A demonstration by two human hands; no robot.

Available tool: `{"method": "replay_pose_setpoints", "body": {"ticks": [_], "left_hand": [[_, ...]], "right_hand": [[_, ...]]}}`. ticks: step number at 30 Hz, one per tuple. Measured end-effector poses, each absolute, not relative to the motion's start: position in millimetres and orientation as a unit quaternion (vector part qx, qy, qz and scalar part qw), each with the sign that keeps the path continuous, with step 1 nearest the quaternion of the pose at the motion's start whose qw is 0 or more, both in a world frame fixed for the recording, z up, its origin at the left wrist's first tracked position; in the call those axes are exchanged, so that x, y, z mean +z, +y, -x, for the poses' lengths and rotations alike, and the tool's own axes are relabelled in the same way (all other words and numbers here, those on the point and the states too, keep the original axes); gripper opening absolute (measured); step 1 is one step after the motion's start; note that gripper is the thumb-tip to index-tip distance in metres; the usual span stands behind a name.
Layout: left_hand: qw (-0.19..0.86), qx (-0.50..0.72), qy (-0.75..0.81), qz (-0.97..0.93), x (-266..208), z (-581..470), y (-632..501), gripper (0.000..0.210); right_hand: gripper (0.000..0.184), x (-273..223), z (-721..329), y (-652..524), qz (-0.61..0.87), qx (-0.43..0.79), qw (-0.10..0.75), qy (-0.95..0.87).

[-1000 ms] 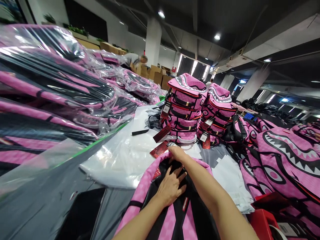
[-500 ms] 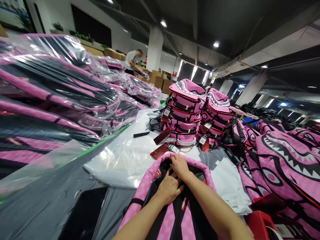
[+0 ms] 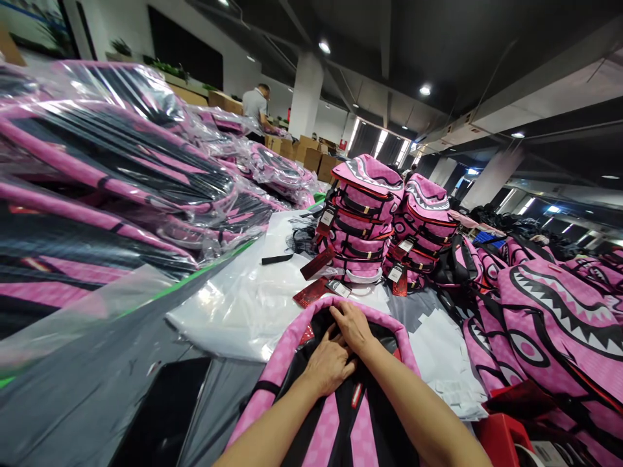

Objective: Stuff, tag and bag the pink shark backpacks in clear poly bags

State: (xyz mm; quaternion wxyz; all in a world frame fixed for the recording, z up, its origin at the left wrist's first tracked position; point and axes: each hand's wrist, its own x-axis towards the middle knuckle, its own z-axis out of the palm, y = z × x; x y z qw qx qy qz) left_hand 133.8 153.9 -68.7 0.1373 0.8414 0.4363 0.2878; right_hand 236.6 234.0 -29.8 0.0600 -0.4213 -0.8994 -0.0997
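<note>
A pink and black backpack (image 3: 280,350) lies straight in front of me, its black back panel and straps facing up. At its top end my left hand (image 3: 329,366) has its fingers closed on the black part near the top loop. Just above and right of it, my right hand (image 3: 353,325) bends its fingers over the same spot. The two hands touch, and the fingertips and whatever small part they pinch are hidden. A bit of red tag shows beside the left fingers. Beyond the backpack, clear plastic bags (image 3: 228,311) lie flat, with a red hang tag (image 3: 311,292) above them.
Plastic-wrapped backpacks (image 3: 126,155) pile up at left. A black phone (image 3: 165,415) lies nearer me. Two stacks of backpacks (image 3: 363,220) stand ahead. White sheets (image 3: 448,357), shark-mouth backpacks (image 3: 540,311) and a red object (image 3: 506,438) are at right. Another person (image 3: 256,107) stands by cardboard boxes.
Both hands stay at the backpack's top with barely any shift. My view has turned slightly. The far person stands more upright than before.
</note>
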Motion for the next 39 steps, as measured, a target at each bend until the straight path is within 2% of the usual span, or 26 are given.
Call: {"method": "replay_pose_setpoints", "body": {"ticks": [4,10,24,27,32,39], "left_hand": [[0.137,0.297,0.436,-0.838,-68,-134,155,0.042],[0.133,0.300,0.428,-0.842,-73,-137,157,0.038],[0.136,0.305,0.430,-0.839,-76,-135,158,0.042],[0.142,0.299,0.435,-0.838,-78,-136,158,0.043],[0.154,0.295,0.428,-0.840,-83,-136,160,0.047],[0.153,0.310,0.414,-0.842,-81,-135,159,0.046]], "right_hand": [[0.021,-30,-233,238,0.472,-0.098,0.052,-0.875],[0.031,-27,-235,228,0.514,-0.091,0.052,-0.851],[0.018,-15,-231,228,0.465,-0.063,0.006,-0.883],[0.023,-19,-234,222,0.454,-0.068,0.011,-0.888],[0.046,-28,-234,220,0.466,-0.085,0.022,-0.881],[0.035,-38,-236,220,0.503,-0.101,0.038,-0.858]]}}
